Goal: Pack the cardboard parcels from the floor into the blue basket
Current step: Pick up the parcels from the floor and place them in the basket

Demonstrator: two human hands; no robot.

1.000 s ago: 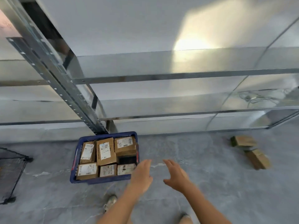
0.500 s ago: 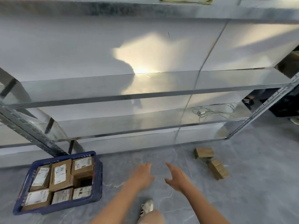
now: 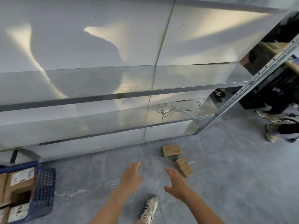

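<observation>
Two cardboard parcels lie on the grey floor near the shelf's foot: one (image 3: pixel 170 150) on its side, the other (image 3: pixel 183 167) just in front of it and to the right. My right hand (image 3: pixel 177 184) is stretched out with straight fingers, a short way below and left of the nearer parcel, holding nothing. My left hand (image 3: pixel 131 176) is also spread and holds nothing, further left. The blue basket (image 3: pixel 44 191) sits at the far left edge, partly cut off, with several labelled parcels (image 3: pixel 20 179) inside and a dark gap between them.
A low metal shelf rack (image 3: pixel 113 96) runs across ahead, with a white cable (image 3: pixel 181 109) on its bottom shelf. Its upright post (image 3: pixel 242 92) slants down at the right. Another person's shoes (image 3: pixel 273 125) stand at far right. My own white shoe (image 3: pixel 149 209) is below my hands.
The view has swung right: the basket has slid to the left edge and the two floor parcels have come closer to centre. Both hands stay spread and now reach nearer the parcels.
</observation>
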